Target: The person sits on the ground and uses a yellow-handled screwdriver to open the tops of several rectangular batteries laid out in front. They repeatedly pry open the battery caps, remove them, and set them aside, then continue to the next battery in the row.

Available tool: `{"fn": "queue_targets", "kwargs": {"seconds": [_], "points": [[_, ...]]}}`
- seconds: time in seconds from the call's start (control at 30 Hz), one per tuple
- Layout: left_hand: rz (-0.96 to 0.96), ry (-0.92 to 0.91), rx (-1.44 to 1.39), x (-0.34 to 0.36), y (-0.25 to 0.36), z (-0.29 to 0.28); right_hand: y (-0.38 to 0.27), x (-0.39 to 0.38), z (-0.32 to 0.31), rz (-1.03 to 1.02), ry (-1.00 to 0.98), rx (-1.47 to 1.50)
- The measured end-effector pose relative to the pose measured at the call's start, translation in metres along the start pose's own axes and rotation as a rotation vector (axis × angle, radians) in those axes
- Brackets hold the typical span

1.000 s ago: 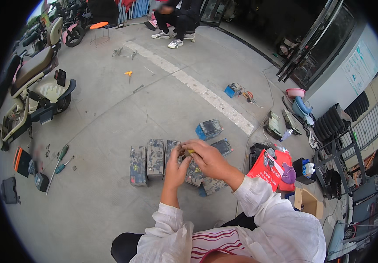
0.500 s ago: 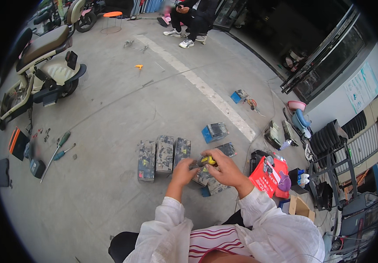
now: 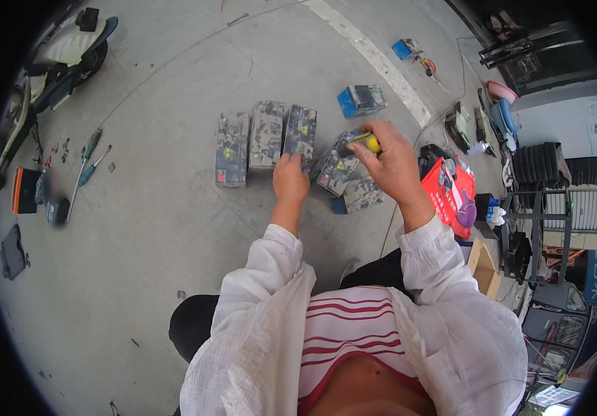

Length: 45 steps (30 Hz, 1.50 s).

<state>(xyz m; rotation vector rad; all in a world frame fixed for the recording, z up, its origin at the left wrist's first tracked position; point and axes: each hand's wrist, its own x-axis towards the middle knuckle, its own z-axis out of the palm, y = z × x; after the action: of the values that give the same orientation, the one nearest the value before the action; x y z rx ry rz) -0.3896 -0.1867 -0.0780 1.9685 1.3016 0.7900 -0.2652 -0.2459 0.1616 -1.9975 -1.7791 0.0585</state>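
Note:
My right hand [image 3: 392, 159] is closed round the yellow and black handle of a screwdriver [image 3: 374, 143], whose thin shaft points left toward my left hand. My left hand [image 3: 290, 182] is closed, its fingertips pinched by the shaft's far end at the front of a camouflage-patterned battery [image 3: 302, 125]; what they grip is hidden. Two similar batteries, a left one [image 3: 232, 149] and a middle one [image 3: 267, 132], stand in a row beside it. Under and beside my right hand lie a tilted battery [image 3: 335, 170] and another one with a blue end [image 3: 362, 194].
A blue-ended battery [image 3: 361, 101] lies beyond the group, with a smaller one [image 3: 406, 48] farther off. Screwdrivers [image 3: 89, 166] and a power tool [image 3: 56, 208] lie at left. A red bag [image 3: 447, 197] and an open cardboard box [image 3: 483, 267] are at right. A scooter [image 3: 69, 59] stands far left.
The view has tipped downward, so the batteries and hands sit higher. My hands have moved apart; the screwdriver's shaft now shows between them.

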Motion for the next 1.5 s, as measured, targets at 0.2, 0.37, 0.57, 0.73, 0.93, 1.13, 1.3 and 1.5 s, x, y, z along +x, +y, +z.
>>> {"fn": "queue_targets", "kwargs": {"seconds": [0.2, 0.37, 0.57, 0.73, 0.93, 1.13, 1.3, 1.5], "points": [[0.032, 0.081, -0.115, -0.005, -0.003, 0.002, -0.004, -0.004, -0.003, 0.037, 0.064, 0.048], [0.048, 0.07, -0.127, -0.004, -0.006, 0.004, 0.004, 0.001, -0.003, 0.061, -0.061, -0.074], [0.061, 0.05, -0.152, -0.002, -0.008, 0.004, -0.005, -0.001, -0.005, 0.014, 0.016, 0.141], [-0.232, -0.166, -0.272, 0.013, -0.002, -0.014, -0.013, 0.002, -0.001, 0.11, -0.103, 0.146], [-0.395, -0.272, -0.335, 0.043, 0.028, -0.055, -0.004, -0.002, 0.002, 0.227, -0.062, 0.199], [-0.391, -0.55, 0.049, 0.025, 0.007, -0.031, -0.006, -0.002, 0.005, 0.248, -0.077, 0.241], [-0.462, -0.562, -0.01, 0.032, 0.01, -0.026, -0.005, -0.004, 0.005, 0.262, -0.051, 0.191], [-0.462, -0.535, -0.107, 0.037, -0.005, -0.025, -0.014, 0.002, 0.0, 0.311, -0.037, 0.161]]}}
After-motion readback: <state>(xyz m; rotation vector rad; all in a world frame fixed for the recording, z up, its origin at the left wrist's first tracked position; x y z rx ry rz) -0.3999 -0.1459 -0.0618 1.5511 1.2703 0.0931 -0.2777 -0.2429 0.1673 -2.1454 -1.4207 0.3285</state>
